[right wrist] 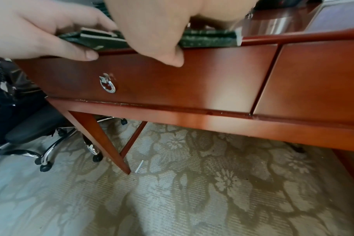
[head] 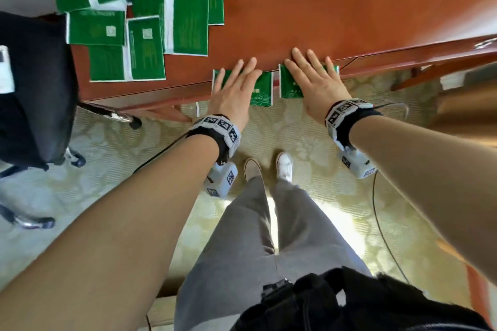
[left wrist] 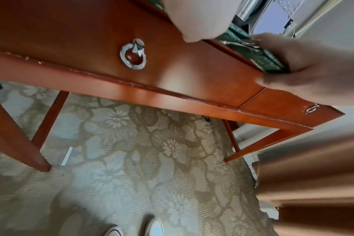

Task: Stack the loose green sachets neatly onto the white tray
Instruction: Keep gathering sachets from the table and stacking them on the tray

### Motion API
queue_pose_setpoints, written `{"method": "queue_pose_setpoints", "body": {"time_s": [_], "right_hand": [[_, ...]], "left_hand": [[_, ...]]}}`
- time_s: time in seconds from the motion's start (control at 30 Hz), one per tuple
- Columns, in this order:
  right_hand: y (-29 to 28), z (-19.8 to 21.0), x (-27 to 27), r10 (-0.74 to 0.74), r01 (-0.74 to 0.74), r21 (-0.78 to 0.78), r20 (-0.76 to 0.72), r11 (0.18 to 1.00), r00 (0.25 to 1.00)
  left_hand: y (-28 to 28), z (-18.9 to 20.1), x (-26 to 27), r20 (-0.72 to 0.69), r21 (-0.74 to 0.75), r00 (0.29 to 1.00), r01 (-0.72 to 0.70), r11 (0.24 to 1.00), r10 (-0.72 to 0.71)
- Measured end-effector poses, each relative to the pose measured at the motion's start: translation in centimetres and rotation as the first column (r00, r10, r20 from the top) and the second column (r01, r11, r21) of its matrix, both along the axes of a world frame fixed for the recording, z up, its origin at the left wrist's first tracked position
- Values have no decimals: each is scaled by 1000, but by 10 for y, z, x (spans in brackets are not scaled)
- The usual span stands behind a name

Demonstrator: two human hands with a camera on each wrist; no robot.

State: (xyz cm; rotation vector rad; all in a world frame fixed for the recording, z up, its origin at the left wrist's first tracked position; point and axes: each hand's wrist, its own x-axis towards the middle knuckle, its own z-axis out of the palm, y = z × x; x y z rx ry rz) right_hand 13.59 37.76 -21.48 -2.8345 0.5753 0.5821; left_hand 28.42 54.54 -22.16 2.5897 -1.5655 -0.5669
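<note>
Two green sachets hang over the front edge of the red-brown desk (head: 322,2). My left hand (head: 236,88) lies flat on one green sachet (head: 262,94), thumb beneath its overhanging part. In the right wrist view this left hand (right wrist: 40,28) pinches what looks like a small stack (right wrist: 95,36). My right hand (head: 314,83) covers the other sachet (head: 289,86), and its thumb (right wrist: 172,60) sits under that sachet (right wrist: 208,39). Several loose sachets (head: 145,21) lie spread at the desk's far left. I cannot make out a white tray.
A black office chair (head: 32,88) on castors stands at the left of the desk. Below the hands is a drawer front with a ring handle (left wrist: 133,54). Patterned carpet (head: 309,142) and my shoes are underneath. Something brown (head: 468,105) stands at the right.
</note>
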Motion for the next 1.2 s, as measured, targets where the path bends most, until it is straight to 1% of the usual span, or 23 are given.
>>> {"method": "queue_pose_setpoints", "body": {"time_s": [0.07,0.13,0.23,0.33,0.43,0.53,0.6,0.67,0.8,0.9,0.97,1.03,1.1,1.2], "right_hand": [[-1,12,2,4,-2,62,-31,998,1000],[-2,28,3,17,-12,76,-64,997,998],[-4,65,4,11,-9,37,-33,999,999],[-5,113,13,16,-15,-17,35,1000,999],[-7,170,22,14,-5,-71,127,997,992],[-7,232,34,54,-21,-154,218,988,974],[-8,279,43,82,-26,-208,268,978,960],[-9,331,55,111,-16,-273,337,962,935],[-5,426,76,133,32,-350,437,936,890],[5,481,98,170,62,-429,481,901,860],[15,508,114,190,94,-472,520,876,833],[27,527,129,201,125,-495,554,860,808],[40,535,144,197,147,-503,567,852,800],[61,533,167,182,160,-498,569,852,802]], "left_hand": [[0,13,5,-41,49,999,17,999,-15],[2,27,9,-54,92,998,25,995,-20],[5,56,14,12,79,1000,-6,997,5],[4,103,19,89,28,996,-23,999,20],[-1,168,27,188,-42,981,-40,998,47],[-3,243,32,303,-112,950,-38,993,70],[-4,294,37,392,-137,918,-4,991,58],[-4,345,44,471,-178,879,10,984,76],[-1,438,62,552,-274,818,-6,962,163],[10,493,76,595,-281,781,-22,959,192],[19,520,90,631,-294,749,-14,956,205],[30,540,107,658,-303,725,7,953,204],[42,550,125,661,-312,720,7,950,211],[63,550,151,669,-294,721,32,955,182]]}}
